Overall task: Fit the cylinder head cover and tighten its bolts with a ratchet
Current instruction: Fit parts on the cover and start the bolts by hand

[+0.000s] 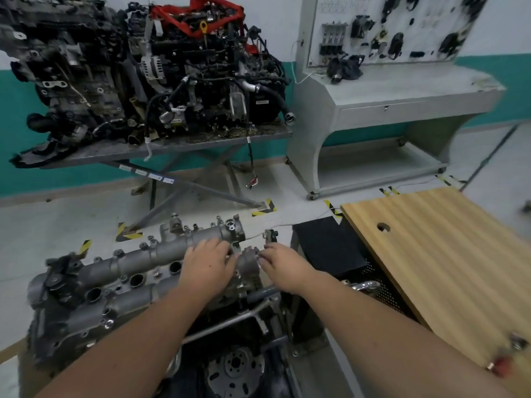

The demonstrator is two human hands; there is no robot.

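Hands meet at the near right end of the long grey cast-aluminium cylinder head cover (pixel 120 285), which sits on top of the engine block in the lower left of the view, running from the lower left up toward the centre. The left hand (pixel 208 264) lies palm-down on the cover with its fingers lightly bent over the casting, pressing on it rather than pinching anything. The right hand (pixel 283 267) reaches in from the right, its fingertips touching a small grey metal housing (pixel 247 261) at the cover's end; whether those fingers grip it or only rest against it cannot be told. A row of 4 dark round wells runs along the middle of the cover, and a black cap sits at its far left end.

Beneath the forearms a round steel flywheel (pixel 235 369) with holes shows at the bottom edge. To the right stands a light wooden table (pixel 436 254) with a round hole in its top. Behind, 2 dirty engines (pixel 172 70) rest on a grey metal table with crossed legs, one wrapped in a red strap (pixel 198 11). A pale grey training console (pixel 382 90) with a white component panel stands against the teal and white wall.
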